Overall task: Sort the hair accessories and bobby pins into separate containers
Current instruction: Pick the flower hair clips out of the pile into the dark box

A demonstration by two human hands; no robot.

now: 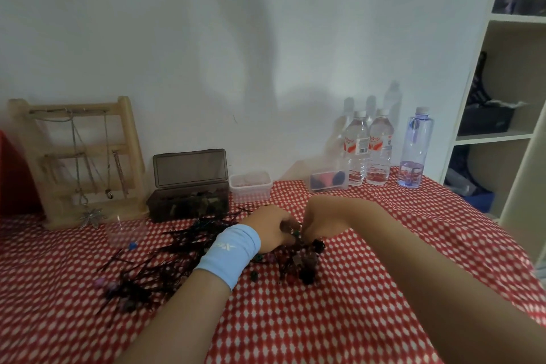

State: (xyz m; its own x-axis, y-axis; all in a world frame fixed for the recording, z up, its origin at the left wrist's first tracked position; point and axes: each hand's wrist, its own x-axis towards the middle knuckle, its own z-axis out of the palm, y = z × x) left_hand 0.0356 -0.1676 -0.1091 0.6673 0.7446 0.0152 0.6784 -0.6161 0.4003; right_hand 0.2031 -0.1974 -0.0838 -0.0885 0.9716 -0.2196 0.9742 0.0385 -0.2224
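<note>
Red cloth with white dots [295, 319] lies under everything. The left hand [270, 230], wearing a light blue wristband [227, 254], and the right hand [322, 220] meet over a heap of small dark hair accessories [304, 266]. Their fingers curl in and pinch bits of it. To the left, a pile of thin black bobby pins [159, 263] lies on the cloth, so most of the sorting looks left to do. Farther back stand a dark box with its lid open [189, 204], a small clear tub [251, 186], a wooden jewellery rack [79, 156] and water bottles [369, 151] by the white wall.
</note>
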